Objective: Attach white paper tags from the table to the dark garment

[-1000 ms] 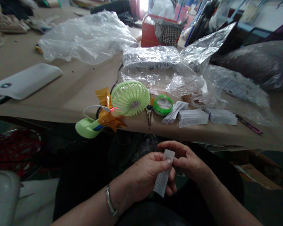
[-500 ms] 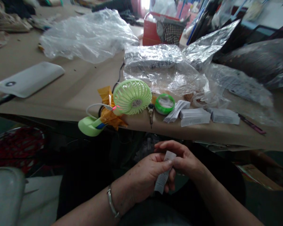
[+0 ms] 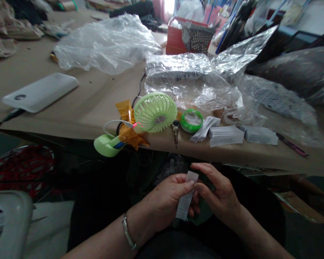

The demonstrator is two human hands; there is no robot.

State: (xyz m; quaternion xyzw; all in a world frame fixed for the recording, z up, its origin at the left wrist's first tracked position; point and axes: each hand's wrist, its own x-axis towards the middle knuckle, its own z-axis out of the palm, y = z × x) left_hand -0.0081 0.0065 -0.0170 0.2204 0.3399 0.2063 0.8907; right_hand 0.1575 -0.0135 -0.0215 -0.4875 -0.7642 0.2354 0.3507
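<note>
Aslant, the label lies in the left hand; pinched.

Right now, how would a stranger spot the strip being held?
Find the brown table, then look below its near edge to the left hand, wearing a bracelet. Its thumb presses a narrow, pale printed strip; unlike the stacked slips on the table, this one is held.

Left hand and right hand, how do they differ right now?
The left hand pinches a printed paper strip under its thumb; the right hand is open beside it, holding nothing visible. The left hand has a silver bangle at its wrist; the right hand shows none. Both are ungloved, near each other in front of the table.
</note>
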